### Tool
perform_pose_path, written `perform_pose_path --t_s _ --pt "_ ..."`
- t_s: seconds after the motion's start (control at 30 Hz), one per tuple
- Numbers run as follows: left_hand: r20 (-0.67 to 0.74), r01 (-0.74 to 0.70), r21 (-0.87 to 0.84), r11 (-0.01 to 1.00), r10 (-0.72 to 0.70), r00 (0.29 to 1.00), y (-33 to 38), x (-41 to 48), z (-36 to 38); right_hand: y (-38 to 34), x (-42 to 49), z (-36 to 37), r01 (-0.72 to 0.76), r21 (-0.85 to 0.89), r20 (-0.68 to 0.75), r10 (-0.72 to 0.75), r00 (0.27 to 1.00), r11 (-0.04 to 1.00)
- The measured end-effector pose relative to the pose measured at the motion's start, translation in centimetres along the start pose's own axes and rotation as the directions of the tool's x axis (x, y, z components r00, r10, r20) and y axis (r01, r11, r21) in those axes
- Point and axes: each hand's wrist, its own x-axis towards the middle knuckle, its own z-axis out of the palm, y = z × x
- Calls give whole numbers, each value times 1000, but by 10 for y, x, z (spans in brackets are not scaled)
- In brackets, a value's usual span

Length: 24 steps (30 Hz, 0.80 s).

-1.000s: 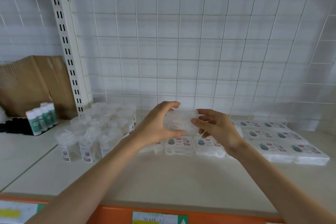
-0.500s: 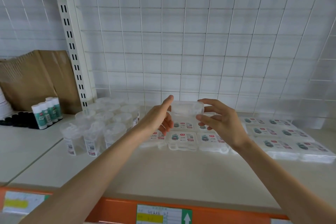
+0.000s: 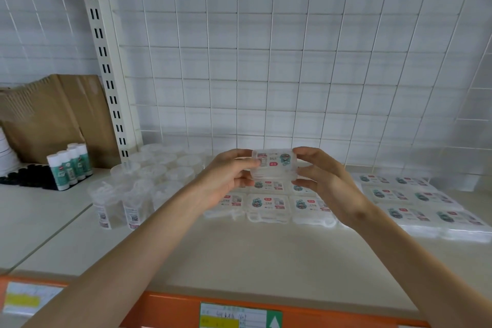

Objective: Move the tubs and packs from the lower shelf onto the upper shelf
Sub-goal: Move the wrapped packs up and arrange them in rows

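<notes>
Left grip [image 3: 226, 181], off the pack [image 3: 275, 170] 0.5 s ago w/ fingers loose, now pinches its left end again. Pack is turned: printed label [image 3: 274, 161] now faces the camera vs. plain side before. Right grip [image 3: 327, 184] now pinches the right end top & bottom.

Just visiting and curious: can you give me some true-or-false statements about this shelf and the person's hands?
1. The left hand and the right hand both grip one small clear box. True.
2. Its printed label faces away from the camera. False: the label faces the camera.
3. Round clear tubs stand left of the row of labelled boxes. True.
4. The cardboard lies on the flat packs. False: it leans behind the glue sticks, far left.
</notes>
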Motion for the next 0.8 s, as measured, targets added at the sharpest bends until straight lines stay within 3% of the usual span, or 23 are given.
perform_pose_path --t_s 0.13,0.33,0.47,0.7,0.8 --pt "33 5 66 998 -7 999 -1 1 0 -1 0 4 -46 89 -18 48 999 995" --pt "65 -33 180 983 22 998 -4 0 0 0 -2 9 -122 -16 90 123 988 992" --pt "59 -63 153 986 55 997 -3 -1 -1 -2 -4 10 -124 18 151 120 981 992" --pt "143 -57 220 974 26 989 -5 -4 3 1 -2 8 -108 79 106 99 989 991" --pt "105 -97 234 967 74 992 -5 -5 4 3 -2 8 -59 -42 59 61 996 997"
